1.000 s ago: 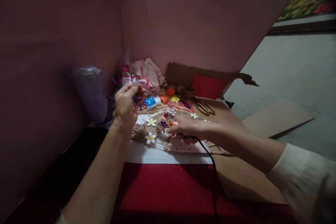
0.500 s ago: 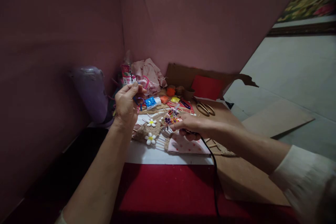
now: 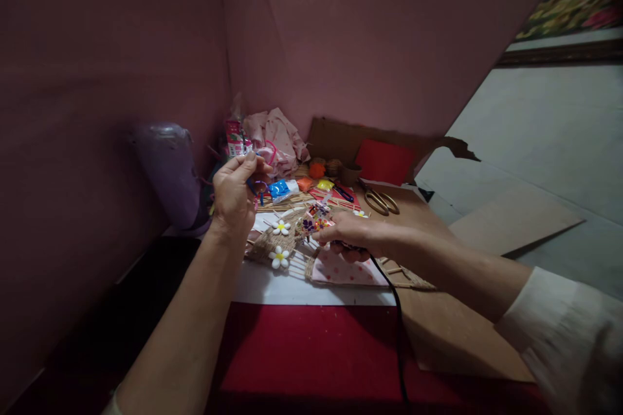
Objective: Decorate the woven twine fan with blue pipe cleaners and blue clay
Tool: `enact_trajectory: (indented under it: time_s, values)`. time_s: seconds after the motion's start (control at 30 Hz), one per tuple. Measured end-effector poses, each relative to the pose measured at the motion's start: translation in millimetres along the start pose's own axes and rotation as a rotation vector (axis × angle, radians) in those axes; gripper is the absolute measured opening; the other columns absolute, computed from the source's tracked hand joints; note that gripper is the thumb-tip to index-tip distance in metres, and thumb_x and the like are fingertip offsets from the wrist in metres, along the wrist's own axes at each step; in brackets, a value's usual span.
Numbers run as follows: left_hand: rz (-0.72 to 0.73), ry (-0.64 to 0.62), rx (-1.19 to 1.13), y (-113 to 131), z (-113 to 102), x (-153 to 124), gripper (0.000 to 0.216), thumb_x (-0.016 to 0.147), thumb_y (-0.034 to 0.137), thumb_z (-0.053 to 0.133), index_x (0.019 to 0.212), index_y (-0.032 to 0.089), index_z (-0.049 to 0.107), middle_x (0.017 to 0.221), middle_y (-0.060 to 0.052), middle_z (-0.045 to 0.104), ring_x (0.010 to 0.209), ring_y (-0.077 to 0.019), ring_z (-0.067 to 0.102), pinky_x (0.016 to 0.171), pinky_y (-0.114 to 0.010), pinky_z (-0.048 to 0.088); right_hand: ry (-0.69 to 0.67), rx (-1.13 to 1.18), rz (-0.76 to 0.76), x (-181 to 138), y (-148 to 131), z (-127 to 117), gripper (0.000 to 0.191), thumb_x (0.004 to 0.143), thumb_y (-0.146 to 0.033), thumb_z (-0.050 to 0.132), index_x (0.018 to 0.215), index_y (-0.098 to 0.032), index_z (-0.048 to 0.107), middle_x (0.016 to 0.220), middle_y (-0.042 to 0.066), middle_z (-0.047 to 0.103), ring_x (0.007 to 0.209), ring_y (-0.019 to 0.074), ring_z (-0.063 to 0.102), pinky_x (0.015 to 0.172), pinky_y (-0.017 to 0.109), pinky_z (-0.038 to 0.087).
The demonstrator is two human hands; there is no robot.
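My right hand (image 3: 357, 235) is closed around a flower-patterned hot glue gun (image 3: 318, 219), whose black cord (image 3: 399, 324) trails off the front of the table. The gun hovers above a woven twine fan shape (image 3: 277, 243) with white sticks. Two white clay flowers (image 3: 280, 257) with yellow centres sit on its left part. Beneath my right hand lies a panel of pink dotted cloth (image 3: 348, 271) edged with twine. Raised at the left, my left hand (image 3: 234, 191) pinches a thin blue piece (image 3: 252, 186); its exact kind is unclear.
Gold-handled scissors (image 3: 381, 201) lie on cardboard (image 3: 413, 211) at the right. Behind stand clay packets in blue (image 3: 279, 190) and yellow (image 3: 324, 185), an orange ball (image 3: 317, 170), red paper (image 3: 384, 161) and crumpled pink cloth (image 3: 280, 133). A purple container (image 3: 168, 168) stands at the left.
My right hand and the glue gun have shifted slightly left, and a white flower behind them shows more. My left hand has stayed in place.
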State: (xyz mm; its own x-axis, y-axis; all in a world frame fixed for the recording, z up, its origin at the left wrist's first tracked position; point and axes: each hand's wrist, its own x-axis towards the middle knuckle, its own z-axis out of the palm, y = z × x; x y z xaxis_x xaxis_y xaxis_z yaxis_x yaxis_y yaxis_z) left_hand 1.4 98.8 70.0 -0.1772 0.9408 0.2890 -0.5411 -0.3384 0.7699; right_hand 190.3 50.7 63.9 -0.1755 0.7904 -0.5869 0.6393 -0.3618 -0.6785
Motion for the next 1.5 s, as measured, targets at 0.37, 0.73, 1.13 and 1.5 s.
enact_trajectory:
  time_s: [0.37,0.73,1.13,1.5]
  values:
    - [0.003,-0.002,0.009,0.1,0.2,0.4,0.017,0.07,0.028,0.068,0.061,0.016,0.059,0.055,-0.001,0.062,0.046,-0.0101,0.054,0.041,-0.021,0.034,0.013,-0.036,-0.002,5.1,3.2,4.3,0.029,0.077,-0.041,0.059,0.064,-0.019,0.046,0.045,-0.007,0.043,0.029,0.0051,0.035,0.027,0.018,0.025]
    - [-0.012,0.004,0.018,0.1,0.0,-0.1,0.018,0.07,0.029,0.068,0.062,0.016,0.058,0.054,-0.001,0.061,0.047,-0.0106,0.054,0.042,-0.021,0.034,0.056,-0.061,0.005,-1.0,-0.8,3.6,0.024,0.078,-0.037,0.055,0.065,-0.02,0.044,0.045,-0.007,0.041,0.028,0.0059,0.034,0.028,0.019,0.025]
    - [0.001,-0.002,0.012,0.0,-1.0,-1.2,0.016,0.072,0.028,0.067,0.061,0.017,0.06,0.057,-0.003,0.063,0.046,-0.0103,0.054,0.04,-0.022,0.033,0.081,-0.024,-0.004,3.3,-2.0,2.3,0.029,0.078,-0.039,0.057,0.063,-0.019,0.041,0.043,-0.008,0.037,0.028,0.0046,0.032,0.029,0.017,0.021]
    - [-0.003,0.007,-0.002,0.0,0.2,-1.4,0.016,0.068,0.028,0.068,0.063,0.015,0.06,0.056,-0.002,0.064,0.049,-0.0108,0.056,0.041,-0.021,0.034,0.097,-0.03,-0.003,5.4,-4.6,2.2,0.03,0.08,-0.038,0.055,0.061,-0.019,0.041,0.043,-0.006,0.039,0.029,0.0054,0.033,0.029,0.019,0.023]
